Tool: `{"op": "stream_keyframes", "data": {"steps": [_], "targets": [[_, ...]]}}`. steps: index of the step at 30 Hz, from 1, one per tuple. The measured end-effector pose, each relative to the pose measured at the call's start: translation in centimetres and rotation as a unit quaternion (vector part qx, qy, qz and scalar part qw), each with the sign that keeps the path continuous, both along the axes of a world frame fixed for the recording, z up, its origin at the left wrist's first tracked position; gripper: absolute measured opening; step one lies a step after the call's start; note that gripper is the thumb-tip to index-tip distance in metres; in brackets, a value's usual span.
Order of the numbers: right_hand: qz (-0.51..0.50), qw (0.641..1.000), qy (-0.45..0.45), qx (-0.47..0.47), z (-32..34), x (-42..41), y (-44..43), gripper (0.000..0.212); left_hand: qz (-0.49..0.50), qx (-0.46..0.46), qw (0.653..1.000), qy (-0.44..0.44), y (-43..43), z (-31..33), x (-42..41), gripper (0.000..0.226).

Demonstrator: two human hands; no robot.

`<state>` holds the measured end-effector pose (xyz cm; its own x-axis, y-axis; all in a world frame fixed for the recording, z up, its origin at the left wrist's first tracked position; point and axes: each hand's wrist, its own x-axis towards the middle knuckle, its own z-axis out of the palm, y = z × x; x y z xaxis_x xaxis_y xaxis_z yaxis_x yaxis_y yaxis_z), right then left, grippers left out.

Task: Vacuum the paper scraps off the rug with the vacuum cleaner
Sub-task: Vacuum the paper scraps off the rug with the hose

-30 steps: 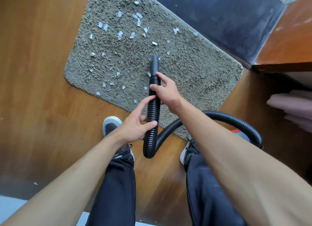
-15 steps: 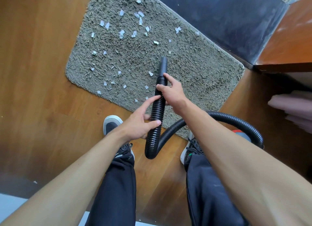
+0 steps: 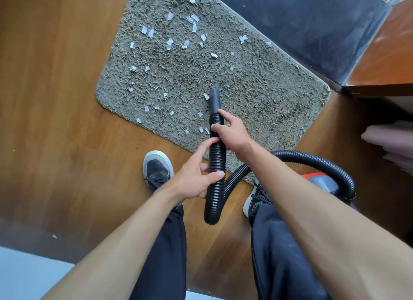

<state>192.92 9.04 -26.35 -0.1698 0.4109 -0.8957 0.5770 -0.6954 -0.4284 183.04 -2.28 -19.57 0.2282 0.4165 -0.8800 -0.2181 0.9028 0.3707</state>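
- We stand on a glossy brown plank floor (image 3: 55, 98). It runs open to the left and near sides of a shaggy grey-green rug (image 3: 257, 93) with rounded corners.
- The rug's far long edge lies against a dark stone slab (image 3: 301, 26). At its right end, a reddish wooden ledge (image 3: 384, 60) closes that side.
- White paper scraps (image 3: 169, 41) are scattered over the left and far parts of the rug, with a few near its near edge. The right part looks mostly bare pile.
- Our right hand (image 3: 232, 132) grips the black corrugated hose (image 3: 215, 165) just behind its smooth nozzle (image 3: 215, 99), with the thumb across the ribs and the fingers wrapped round the far side.
- Our left hand (image 3: 194, 179) holds the same hose nearer to us. The thumb is pressed over it and the index finger lies straight along it, pointing toward the right hand.
- The nozzle tip points at the rug's middle, just beside one scrap. We cannot tell whether it touches the pile.
- Below the left hand, the hose loops back and arcs right to the red and grey vacuum cleaner (image 3: 321, 183), which sits on the floor behind our right forearm.
- Our left shoe (image 3: 157, 168) is on the planks, and our right shoe (image 3: 253, 201) is at the rug's near edge.
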Motion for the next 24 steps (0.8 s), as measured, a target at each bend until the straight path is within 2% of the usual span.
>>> {"op": "stream_keyframes", "data": {"steps": [7, 17, 24], "targets": [[0.021, 0.999, -0.014, -0.034, 0.7, 1.1, -1.8, 0.059, 0.008, -0.016, 1.000, -0.022, -1.9, 0.6, 1.0, 0.069], [0.019, 1.000, -0.002, 0.008, -0.2, -1.3, -1.5, 0.062, 0.016, -0.003, 1.000, 0.013, -1.5, 0.3, -0.6, 0.070], [-0.008, 1.000, -0.026, 0.000, 0.1, 1.4, -1.2, 0.058, -0.019, 0.002, 1.000, -0.001, -0.9, 0.1, 1.0, 0.071]]}}
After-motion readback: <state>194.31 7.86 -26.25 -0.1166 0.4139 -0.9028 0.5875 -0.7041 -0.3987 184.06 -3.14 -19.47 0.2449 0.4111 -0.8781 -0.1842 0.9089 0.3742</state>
